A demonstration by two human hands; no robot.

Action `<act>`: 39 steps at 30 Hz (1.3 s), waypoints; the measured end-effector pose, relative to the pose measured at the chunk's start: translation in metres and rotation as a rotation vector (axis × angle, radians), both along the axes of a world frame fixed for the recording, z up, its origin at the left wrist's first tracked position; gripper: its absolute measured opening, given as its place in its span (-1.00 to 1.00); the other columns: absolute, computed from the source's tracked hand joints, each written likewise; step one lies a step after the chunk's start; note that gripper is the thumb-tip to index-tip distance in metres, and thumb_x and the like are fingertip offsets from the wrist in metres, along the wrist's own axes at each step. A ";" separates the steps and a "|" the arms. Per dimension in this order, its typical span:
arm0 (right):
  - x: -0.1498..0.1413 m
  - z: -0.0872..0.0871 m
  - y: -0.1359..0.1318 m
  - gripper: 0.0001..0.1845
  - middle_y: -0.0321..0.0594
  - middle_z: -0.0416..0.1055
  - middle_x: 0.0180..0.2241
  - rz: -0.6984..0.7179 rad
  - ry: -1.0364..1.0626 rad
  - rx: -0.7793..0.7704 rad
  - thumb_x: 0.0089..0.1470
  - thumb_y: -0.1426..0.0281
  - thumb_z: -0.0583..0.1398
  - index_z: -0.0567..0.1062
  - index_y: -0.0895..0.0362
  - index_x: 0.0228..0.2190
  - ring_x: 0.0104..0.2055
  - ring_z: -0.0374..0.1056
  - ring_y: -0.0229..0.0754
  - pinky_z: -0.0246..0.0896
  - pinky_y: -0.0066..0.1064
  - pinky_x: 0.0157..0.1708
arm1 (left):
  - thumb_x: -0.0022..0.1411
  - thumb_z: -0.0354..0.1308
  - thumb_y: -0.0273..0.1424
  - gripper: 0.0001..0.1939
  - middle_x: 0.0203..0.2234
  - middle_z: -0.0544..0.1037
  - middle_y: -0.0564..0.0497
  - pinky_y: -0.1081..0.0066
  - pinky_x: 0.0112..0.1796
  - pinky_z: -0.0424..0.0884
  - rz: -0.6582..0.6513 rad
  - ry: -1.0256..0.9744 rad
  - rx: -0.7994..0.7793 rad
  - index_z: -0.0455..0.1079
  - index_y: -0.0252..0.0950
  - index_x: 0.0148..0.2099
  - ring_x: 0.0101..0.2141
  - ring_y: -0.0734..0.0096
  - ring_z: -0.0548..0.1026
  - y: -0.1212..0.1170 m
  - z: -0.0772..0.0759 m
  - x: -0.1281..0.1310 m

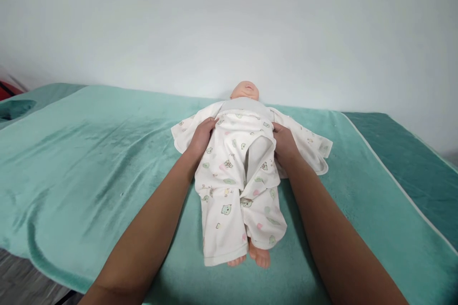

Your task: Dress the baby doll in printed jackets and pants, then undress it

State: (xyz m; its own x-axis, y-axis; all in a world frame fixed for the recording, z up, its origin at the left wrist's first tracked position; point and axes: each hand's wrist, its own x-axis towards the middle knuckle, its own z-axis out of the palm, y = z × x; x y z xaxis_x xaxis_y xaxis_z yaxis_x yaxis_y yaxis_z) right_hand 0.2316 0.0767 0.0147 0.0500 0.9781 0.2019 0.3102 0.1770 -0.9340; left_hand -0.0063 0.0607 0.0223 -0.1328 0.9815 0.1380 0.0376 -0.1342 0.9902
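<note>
A baby doll (244,89) lies on its back, its head by the wall and its feet (259,255) toward me. White printed baby trousers (229,176) cover its legs and reach up over its belly. Beneath the doll's arms spreads a white printed baby top (307,142), its sleeves out to both sides. At the left side of the waistband, my left hand (204,134) is closed on the trousers. My right hand (284,143) grips the trousers' right side near the waist. Both hands' fingertips are partly hidden by the cloth.
A green plush blanket (89,152) with wrinkles covers the bed under the doll. Behind it rises a white wall (229,33). A darker green strip (404,162) runs along the right. Something red (9,89) shows at the far left edge, and grey floor (21,279) at the lower left.
</note>
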 end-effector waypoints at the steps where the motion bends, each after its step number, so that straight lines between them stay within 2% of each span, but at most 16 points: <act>1: 0.001 0.000 -0.002 -0.73 -0.22 0.51 -0.43 0.000 -0.030 0.018 -0.06 0.25 0.10 0.54 0.11 -0.45 -0.27 0.34 -0.04 0.26 -0.27 -0.28 | 0.25 0.16 -0.24 -0.68 -0.51 0.26 0.09 0.42 -0.37 0.27 0.025 0.061 0.038 0.17 -0.23 -0.47 -0.44 0.43 0.27 0.000 0.000 0.000; 4: 0.002 0.003 -0.010 -0.77 -0.18 0.52 -0.35 -0.085 -0.173 0.115 -0.04 0.32 0.10 0.52 0.11 -0.39 -0.25 0.35 -0.04 0.27 -0.23 -0.22 | 0.26 0.16 -0.27 -0.85 -0.28 0.43 0.02 0.38 -0.12 0.36 0.091 0.195 0.220 0.34 -0.22 -0.30 -0.20 0.36 0.41 0.000 0.003 0.002; 6: 0.000 0.005 -0.016 -0.71 -0.15 0.52 -0.24 -0.159 -0.238 0.258 -0.03 0.39 0.08 0.52 0.10 -0.27 -0.19 0.37 -0.04 0.27 -0.20 -0.14 | 0.25 0.17 -0.28 -0.87 -0.09 0.44 -0.03 0.37 0.02 0.34 0.067 0.235 0.324 0.40 -0.21 -0.20 -0.02 0.32 0.41 0.002 0.007 0.002; 9: -0.003 0.010 -0.022 -0.65 -0.13 0.51 -0.14 -0.128 -0.265 0.431 -0.03 0.47 0.06 0.52 0.07 -0.21 -0.09 0.38 -0.05 0.25 -0.18 -0.03 | 0.25 0.18 -0.27 -0.85 -0.03 0.48 -0.05 0.34 0.06 0.33 -0.039 0.258 0.295 0.40 -0.22 -0.18 0.02 0.30 0.43 0.004 0.016 0.002; 12: -0.003 0.014 -0.025 -0.70 -0.16 0.52 -0.17 -0.031 -0.158 0.382 -0.03 0.48 0.08 0.53 0.07 -0.27 -0.10 0.39 -0.06 0.28 -0.20 -0.04 | 0.22 0.23 -0.27 -0.82 -0.02 0.50 -0.04 0.32 0.05 0.33 -0.103 0.293 0.232 0.33 -0.23 -0.25 -0.01 0.29 0.46 0.001 0.024 0.001; 14: -0.002 0.017 -0.025 -0.73 -0.19 0.53 -0.19 -0.002 -0.029 0.289 0.00 0.45 0.10 0.53 0.07 -0.26 -0.11 0.41 -0.08 0.29 -0.20 -0.04 | 0.24 0.20 -0.28 -0.81 0.02 0.49 -0.04 0.31 0.04 0.32 -0.138 0.356 0.266 0.27 -0.23 -0.31 0.02 0.29 0.44 -0.002 0.030 0.001; 17: -0.004 0.022 -0.024 -0.80 -0.19 0.52 -0.16 0.028 0.080 0.215 0.07 0.32 0.18 0.52 0.07 -0.24 -0.08 0.40 -0.08 0.27 -0.19 0.01 | 0.32 0.10 -0.31 -0.81 -0.11 0.54 -0.02 0.32 -0.09 0.34 -0.139 0.497 0.324 0.19 -0.22 -0.33 -0.08 0.30 0.47 0.001 0.035 0.003; 19: -0.007 0.024 -0.023 -0.77 -0.18 0.49 -0.11 0.044 0.064 0.210 0.06 0.23 0.25 0.51 0.06 -0.24 -0.02 0.38 -0.06 0.23 -0.17 0.06 | 0.33 0.08 -0.33 -0.80 -0.31 0.52 0.02 0.34 -0.24 0.31 -0.051 0.587 0.335 0.14 -0.20 -0.33 -0.26 0.33 0.46 0.013 0.035 0.005; 21: -0.010 0.025 -0.021 -0.70 -0.16 0.45 -0.06 0.038 0.017 0.214 0.03 0.19 0.29 0.50 0.05 -0.20 0.02 0.34 -0.05 0.20 -0.15 0.09 | 0.32 0.09 -0.36 -0.79 -0.45 0.42 0.08 0.36 -0.34 0.24 0.056 0.625 0.339 0.10 -0.18 -0.33 -0.41 0.38 0.37 0.029 0.033 0.006; 24: -0.011 0.026 -0.018 -0.64 -0.15 0.38 0.04 0.045 -0.060 0.258 0.03 0.21 0.29 0.47 0.02 -0.12 0.10 0.29 -0.04 0.16 -0.13 0.13 | 0.30 0.09 -0.41 -0.77 -0.51 0.33 0.13 0.37 -0.38 0.19 0.150 0.581 0.345 0.06 -0.17 -0.34 -0.48 0.42 0.30 0.049 0.024 0.007; 26: -0.009 0.027 -0.016 -0.71 -0.19 0.38 0.05 0.103 -0.116 0.270 0.05 0.23 0.27 0.48 0.00 -0.15 0.14 0.26 -0.03 0.10 -0.11 0.18 | 0.30 0.09 -0.40 -0.77 -0.51 0.33 0.13 0.37 -0.38 0.19 0.158 0.556 0.335 0.07 -0.17 -0.33 -0.48 0.42 0.30 0.054 0.019 0.007; 30: -0.003 0.034 -0.010 -0.79 -0.21 0.40 0.04 0.180 -0.169 0.229 0.05 0.23 0.28 0.47 0.00 -0.25 0.16 0.25 -0.02 0.05 -0.09 0.20 | 0.32 0.09 -0.34 -0.86 -0.39 0.45 0.06 0.33 -0.27 0.29 0.012 0.595 0.334 0.20 -0.20 -0.29 -0.35 0.35 0.41 0.047 0.019 0.005; 32: 0.002 0.040 -0.008 -0.79 -0.20 0.37 0.07 0.204 -0.224 0.193 0.02 0.21 0.31 0.47 0.01 -0.29 0.19 0.22 0.01 0.03 -0.07 0.21 | 0.33 0.07 -0.33 -0.91 -0.26 0.49 0.00 0.28 -0.13 0.33 -0.045 0.649 0.395 0.26 -0.20 -0.25 -0.18 0.28 0.43 0.040 0.024 0.006; 35: 0.005 0.045 -0.006 -0.78 -0.20 0.34 0.13 0.220 -0.334 0.157 -0.03 0.20 0.35 0.46 0.02 -0.39 0.23 0.17 0.06 -0.02 -0.02 0.24 | 0.32 0.11 -0.30 -0.89 -0.05 0.49 -0.05 0.24 0.07 0.26 -0.145 0.650 0.450 0.30 -0.21 -0.23 0.06 0.22 0.36 0.029 0.034 0.010; 39: 0.001 0.045 -0.006 -0.79 -0.21 0.38 0.14 0.275 -0.261 0.215 0.02 0.23 0.32 0.41 0.04 -0.43 0.24 0.20 0.05 0.02 -0.08 0.21 | 0.30 0.11 -0.27 -0.86 0.03 0.48 -0.03 0.29 0.05 0.27 -0.270 0.546 0.355 0.27 -0.21 -0.23 0.06 0.24 0.40 0.019 0.042 0.012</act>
